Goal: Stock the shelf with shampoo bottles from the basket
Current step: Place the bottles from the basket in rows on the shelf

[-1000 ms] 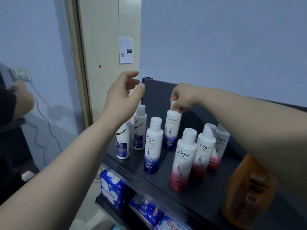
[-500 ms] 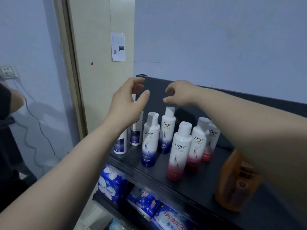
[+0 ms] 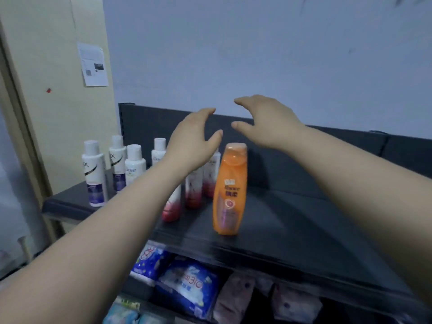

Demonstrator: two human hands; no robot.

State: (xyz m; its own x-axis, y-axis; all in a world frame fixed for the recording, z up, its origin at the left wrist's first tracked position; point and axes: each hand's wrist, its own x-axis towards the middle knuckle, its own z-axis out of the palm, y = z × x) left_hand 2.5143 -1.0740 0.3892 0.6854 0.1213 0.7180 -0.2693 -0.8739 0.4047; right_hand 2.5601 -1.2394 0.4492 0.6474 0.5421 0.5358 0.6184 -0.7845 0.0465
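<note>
Hovering empty with fingers spread, the left hand and right hand hang above the orange bottle, which stands upright near the front edge of the shelf. A careless brush could tip it over that edge or into the white bottles just left. Bare shelf lies open to the right; no basket is in view.

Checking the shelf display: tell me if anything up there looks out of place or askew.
Only the orange bottle stands out: bigger and a different colour, it stands right of the white bottles, near the front edge of the shelf. All stand upright; nothing looks spilled.
</note>
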